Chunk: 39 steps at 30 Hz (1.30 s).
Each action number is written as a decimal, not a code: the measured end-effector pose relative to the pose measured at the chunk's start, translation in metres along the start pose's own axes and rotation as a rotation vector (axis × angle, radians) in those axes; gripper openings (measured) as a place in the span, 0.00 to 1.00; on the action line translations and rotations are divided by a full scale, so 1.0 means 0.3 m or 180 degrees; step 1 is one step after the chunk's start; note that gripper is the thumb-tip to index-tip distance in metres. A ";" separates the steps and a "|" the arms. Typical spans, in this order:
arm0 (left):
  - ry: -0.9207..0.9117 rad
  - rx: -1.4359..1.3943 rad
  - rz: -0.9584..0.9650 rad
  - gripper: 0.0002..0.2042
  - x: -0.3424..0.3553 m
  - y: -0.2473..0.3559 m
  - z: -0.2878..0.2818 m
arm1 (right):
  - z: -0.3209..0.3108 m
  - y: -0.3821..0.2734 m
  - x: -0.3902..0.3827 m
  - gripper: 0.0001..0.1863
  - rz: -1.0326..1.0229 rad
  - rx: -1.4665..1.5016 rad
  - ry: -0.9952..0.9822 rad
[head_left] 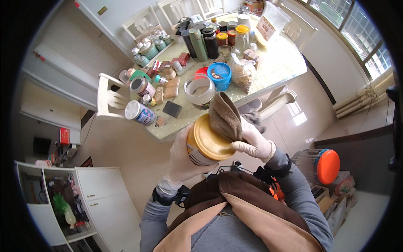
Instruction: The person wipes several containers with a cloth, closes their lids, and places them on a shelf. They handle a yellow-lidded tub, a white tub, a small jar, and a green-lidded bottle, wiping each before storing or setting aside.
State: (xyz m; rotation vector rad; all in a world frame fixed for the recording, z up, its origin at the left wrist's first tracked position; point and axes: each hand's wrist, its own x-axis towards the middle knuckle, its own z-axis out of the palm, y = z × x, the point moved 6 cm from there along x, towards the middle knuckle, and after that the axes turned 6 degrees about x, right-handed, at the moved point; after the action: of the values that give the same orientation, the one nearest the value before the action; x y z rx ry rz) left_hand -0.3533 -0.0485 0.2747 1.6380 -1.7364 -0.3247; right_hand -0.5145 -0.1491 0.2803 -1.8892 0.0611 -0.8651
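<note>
Presently I watch the gloved left hand (179, 147) wrapped round the side of a yellow-lidded jar (206, 140), held just off the near edge of the table (279, 67); the gloved right hand (258, 143) pinches a brown cloth (224, 117) against the jar's top; by that edge stands a clear tub (193, 99), beside a blue tub (219, 74); a dark square (172, 109) lies toward the near left corner.

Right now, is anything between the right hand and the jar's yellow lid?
Yes, partly: the brown cloth in the right hand overlaps the upper right edge of the lid. Nothing visible blocks the thumb at the right rim. The left hand holds the jar.
</note>
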 end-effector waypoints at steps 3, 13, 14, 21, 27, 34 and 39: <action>0.0314 0.0475 -0.0083 0.51 -0.033 0.032 -0.038 | 0.076 -0.031 0.018 0.43 -0.0373 -0.0834 -0.0277; 0.0155 0.0199 -0.0176 0.50 -0.090 0.070 -0.094 | 0.145 -0.182 0.051 0.29 -0.0983 -0.0591 -0.0034; 0.0197 0.0198 -0.0077 0.50 -0.094 0.082 -0.106 | 0.136 -0.202 0.051 0.28 -0.1017 -0.0530 0.0027; -0.0163 -0.0758 0.0224 0.53 -0.108 0.059 -0.157 | 0.129 -0.267 0.014 0.36 -0.1334 -0.0589 0.0255; -0.0494 -0.1902 -0.0056 0.57 -0.150 -0.037 -0.138 | 0.138 -0.138 0.042 0.31 -0.0420 0.0324 0.0736; -0.0400 -0.0501 0.0347 0.54 -0.152 -0.057 -0.191 | 0.200 -0.130 0.142 0.26 0.0028 0.0119 -0.0327; -0.0431 0.0206 0.0525 0.51 -0.127 -0.048 -0.180 | 0.245 -0.115 0.204 0.21 0.0092 0.0101 -0.0568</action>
State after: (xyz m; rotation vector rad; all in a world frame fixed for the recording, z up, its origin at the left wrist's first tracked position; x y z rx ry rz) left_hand -0.3101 0.0006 0.2919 1.5354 -1.9889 -0.3099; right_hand -0.4372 -0.1001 0.3242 -1.9232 -0.0343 -0.6712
